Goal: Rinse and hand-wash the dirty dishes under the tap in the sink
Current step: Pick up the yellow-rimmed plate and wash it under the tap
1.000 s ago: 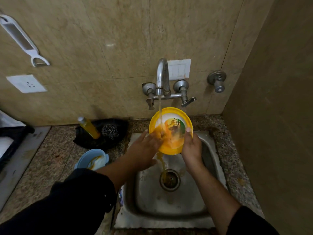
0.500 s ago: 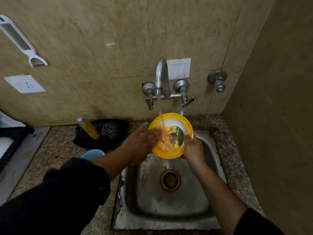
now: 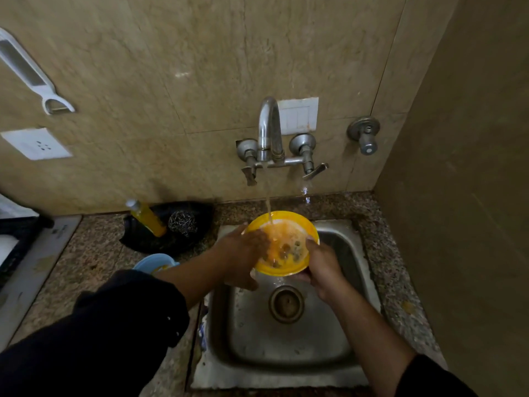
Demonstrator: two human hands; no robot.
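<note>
1. Right hand (image 3: 323, 267) grips the yellow plate (image 3: 283, 269) at its 4 o'clock rim, thumb hooked over. Left hand (image 3: 243, 253) presses flat on its face, fingers together.
2. Plate tilted over the steel sink (image 3: 286, 373), orange film remaining (rinse probably midway).
3. Blue bowl (image 3: 154, 260), 9 o'clock, stained and apparently unwashed.
4. Tap (image 3: 269, 124), 12 o'clock, running.

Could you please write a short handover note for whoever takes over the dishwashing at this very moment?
Left hand: open, fingers laid on the face of the yellow plate.
Right hand: grips the plate's right rim.
The plate is tilted over the sink, under the running tap; orange, foamy water covers its face.
Done: rinsing of this plate has begun.
Left: finish it, then wash the blue bowl on the counter left of the sink.
Steel scrubber and yellow bottle lie at the counter's back.
</note>
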